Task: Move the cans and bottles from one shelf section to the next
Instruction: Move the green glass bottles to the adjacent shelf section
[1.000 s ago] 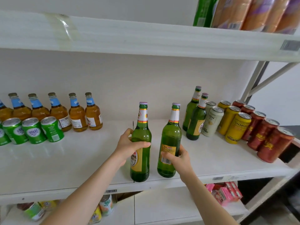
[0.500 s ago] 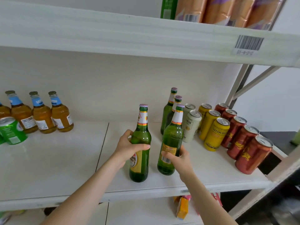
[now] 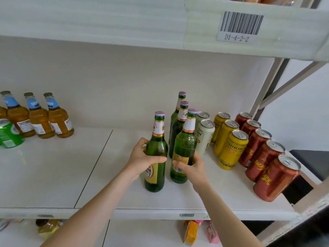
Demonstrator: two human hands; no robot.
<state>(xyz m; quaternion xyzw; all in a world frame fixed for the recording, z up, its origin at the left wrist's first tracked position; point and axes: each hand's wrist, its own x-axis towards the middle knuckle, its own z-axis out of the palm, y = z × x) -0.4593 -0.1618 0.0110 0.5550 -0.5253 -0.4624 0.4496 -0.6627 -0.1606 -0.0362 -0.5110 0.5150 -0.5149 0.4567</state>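
My left hand (image 3: 142,158) grips a green beer bottle (image 3: 156,152) around its body. My right hand (image 3: 193,166) grips a second green bottle (image 3: 184,148) just to its right. Both bottles are upright over the right shelf section (image 3: 178,196), with their bases at or just above its surface. Two more green bottles (image 3: 178,122) stand directly behind the right-hand one. Beside them stand two white cans (image 3: 204,136), three yellow cans (image 3: 231,148) and a row of red cans (image 3: 263,154).
On the left shelf section (image 3: 44,175) stand amber bottles with blue labels (image 3: 39,120) and a green can (image 3: 8,134) at the far left. An upper shelf (image 3: 124,24) with a barcode label hangs overhead. A metal upright (image 3: 270,86) bounds the right side. Packets lie on the lower shelf.
Both hands have carried their bottles rightward, past the seam onto the right section, close to the standing green bottles. The view has panned right, leaving fewer amber bottles and green cans in sight.
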